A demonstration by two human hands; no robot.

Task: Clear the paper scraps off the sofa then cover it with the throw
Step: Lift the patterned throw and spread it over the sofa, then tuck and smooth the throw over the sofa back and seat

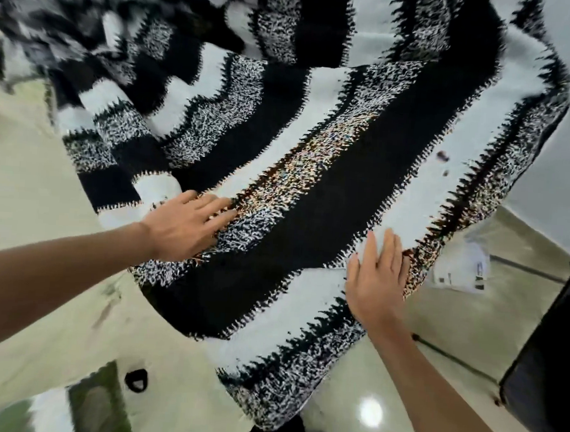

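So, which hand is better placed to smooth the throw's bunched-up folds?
Probably left: the left hand lies flat on the black-and-white striped fuzzy throw, nearer the folds; the right hand rests near its opposite edge.

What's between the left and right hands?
Only the throw: its wide black stripe runs between the left hand and right hand, both flat on it. Head view.

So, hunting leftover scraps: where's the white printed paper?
Head view, right side: the white printed paper lies on the sofa beside the throw, near the right hand.
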